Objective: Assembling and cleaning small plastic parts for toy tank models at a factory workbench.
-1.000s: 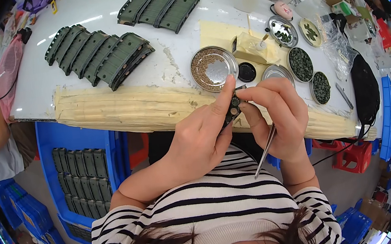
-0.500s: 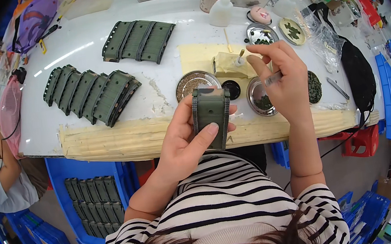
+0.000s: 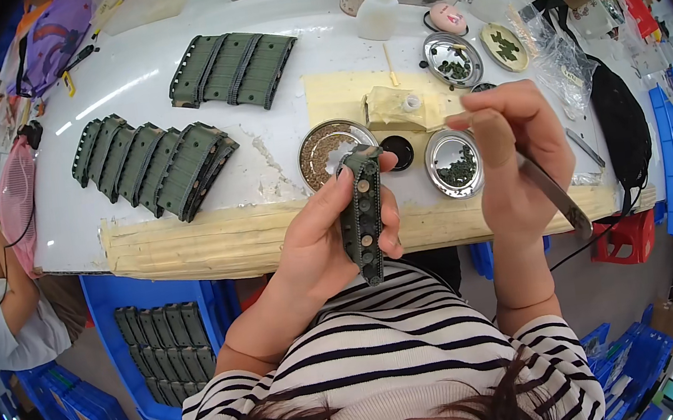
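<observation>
My left hand (image 3: 314,234) grips a dark green ribbed plastic part (image 3: 368,223), turned on edge so a row of round studs shows, some tan. To its right, my raised right hand (image 3: 519,158) has metal tweezers (image 3: 555,193) tucked in it, their end sticking out below the palm. Its thumb and forefinger come together near a small open pot (image 3: 410,103) set in a taped block (image 3: 391,109); whether they pinch something more I cannot make out. Below that hand's fingertips stands a metal dish (image 3: 434,183) of small dark green pieces.
Similar green parts lie in a row (image 3: 150,166) and a group (image 3: 234,71) on the white table. A dish of brown bits (image 3: 304,151), a black cap (image 3: 398,153) and a squeeze bottle (image 3: 377,16) stand nearby. A blue crate (image 3: 102,323) holds more parts at lower left.
The green part has been turned from its broad face to its studded edge. My right hand has moved right and down from the pot, and the small stick standing there no longer shows in it.
</observation>
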Motion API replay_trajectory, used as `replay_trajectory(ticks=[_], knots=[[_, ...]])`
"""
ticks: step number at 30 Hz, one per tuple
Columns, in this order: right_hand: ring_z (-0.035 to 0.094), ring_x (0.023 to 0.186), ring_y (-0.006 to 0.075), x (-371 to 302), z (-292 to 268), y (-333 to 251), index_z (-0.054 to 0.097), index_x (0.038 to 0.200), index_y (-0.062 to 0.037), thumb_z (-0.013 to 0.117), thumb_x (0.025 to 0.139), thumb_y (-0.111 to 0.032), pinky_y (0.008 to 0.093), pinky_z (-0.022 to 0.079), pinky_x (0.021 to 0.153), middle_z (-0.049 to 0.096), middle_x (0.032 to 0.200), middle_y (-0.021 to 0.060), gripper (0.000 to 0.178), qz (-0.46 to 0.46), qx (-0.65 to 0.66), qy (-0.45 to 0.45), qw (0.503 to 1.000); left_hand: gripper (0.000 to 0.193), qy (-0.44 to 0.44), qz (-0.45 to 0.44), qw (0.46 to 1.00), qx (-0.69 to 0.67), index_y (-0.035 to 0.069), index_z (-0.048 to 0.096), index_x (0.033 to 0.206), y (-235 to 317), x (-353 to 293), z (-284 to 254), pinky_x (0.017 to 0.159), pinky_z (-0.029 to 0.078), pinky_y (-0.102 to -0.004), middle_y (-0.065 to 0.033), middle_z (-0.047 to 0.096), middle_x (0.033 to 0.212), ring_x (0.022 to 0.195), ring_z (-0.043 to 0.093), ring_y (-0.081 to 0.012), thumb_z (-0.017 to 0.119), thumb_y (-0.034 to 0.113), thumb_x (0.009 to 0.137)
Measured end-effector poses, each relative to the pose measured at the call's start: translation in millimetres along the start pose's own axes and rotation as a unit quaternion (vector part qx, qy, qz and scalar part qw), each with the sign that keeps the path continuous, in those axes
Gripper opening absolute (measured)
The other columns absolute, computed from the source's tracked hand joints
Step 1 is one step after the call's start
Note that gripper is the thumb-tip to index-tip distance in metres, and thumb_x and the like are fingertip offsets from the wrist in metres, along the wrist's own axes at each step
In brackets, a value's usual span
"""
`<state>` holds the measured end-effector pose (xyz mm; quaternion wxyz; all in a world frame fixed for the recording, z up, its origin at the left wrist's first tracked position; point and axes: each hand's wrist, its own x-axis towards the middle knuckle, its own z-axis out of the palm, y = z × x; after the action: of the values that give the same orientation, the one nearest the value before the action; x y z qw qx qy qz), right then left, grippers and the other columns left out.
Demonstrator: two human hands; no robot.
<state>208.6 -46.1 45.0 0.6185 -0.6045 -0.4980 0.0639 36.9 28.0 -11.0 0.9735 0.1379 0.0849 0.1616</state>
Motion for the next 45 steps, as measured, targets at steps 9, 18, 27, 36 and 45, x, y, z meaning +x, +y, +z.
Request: replay_trajectory(ticks=[9, 18, 27, 36, 45], knots=[[0.067, 0.078, 0.0145, -12, 13, 4, 0.052, 0.100, 0.0034, 0.054, 0.097, -0.014, 0.0228, 0.055, 0.066, 0.058, 0.091, 0.0060, 0.018, 0.104, 0.255, -0.063, 0.959, 0.044, -0.024, -0.011, 0.998, -0.049, 0.000, 0.042, 0.132, -5, 0, -2, 0.070, 0.056, -0.0342, -0.0116, 0.063, 0.088, 0.071, 0.064, -0.0183, 0.036, 0.033, 0.103], [0.069, 0.075, 0.0160, -13, 13, 1, 0.052, 0.101, 0.0035, 0.054, 0.097, -0.012, 0.0219, 0.055, 0.062, 0.059, 0.088, 0.0066, 0.016, 0.113, 0.234, -0.066, 0.963, 0.044, -0.018, -0.011, 0.999, -0.045, 0.000, 0.043, 0.132, -7, -1, -2, 0.070, 0.056, -0.0343, -0.0114, 0.063, 0.088, 0.071, 0.063, -0.0187, 0.036, 0.033, 0.103], [0.068, 0.075, 0.0154, -13, 14, 0, 0.051, 0.100, 0.0037, 0.053, 0.097, -0.011, 0.0220, 0.055, 0.063, 0.059, 0.089, 0.0066, 0.015, 0.115, 0.235, -0.062, 0.963, 0.045, -0.016, -0.013, 0.998, -0.052, 0.000, 0.042, 0.132, -7, -1, -3, 0.071, 0.056, -0.0350, -0.0115, 0.063, 0.088, 0.072, 0.064, -0.0194, 0.036, 0.033, 0.103], [0.055, 0.059, 0.0109, 7, 8, 31, 0.062, 0.087, -0.0006, 0.069, 0.084, -0.004, 0.0254, 0.043, 0.051, 0.057, 0.076, 0.0044, 0.008, -0.024, -0.151, 0.034, 0.988, 0.052, -0.001, 0.036, 0.996, 0.079, 0.006, 0.025, 0.148, 4, -8, 10, 0.095, 0.048, -0.0384, -0.0191, 0.050, 0.128, 0.108, 0.058, -0.0259, 0.029, 0.035, 0.104], [0.057, 0.062, 0.0098, 2, 4, 11, 0.063, 0.083, -0.0013, 0.069, 0.085, -0.006, 0.0236, 0.043, 0.052, 0.057, 0.076, 0.0043, 0.008, -0.044, -0.159, 0.058, 0.985, 0.058, 0.071, 0.186, 0.846, 0.494, 0.003, 0.041, 0.140, 12, -17, 12, 0.087, 0.045, -0.0267, -0.0086, 0.054, 0.120, 0.097, 0.055, -0.0124, 0.066, 0.008, 0.088]])
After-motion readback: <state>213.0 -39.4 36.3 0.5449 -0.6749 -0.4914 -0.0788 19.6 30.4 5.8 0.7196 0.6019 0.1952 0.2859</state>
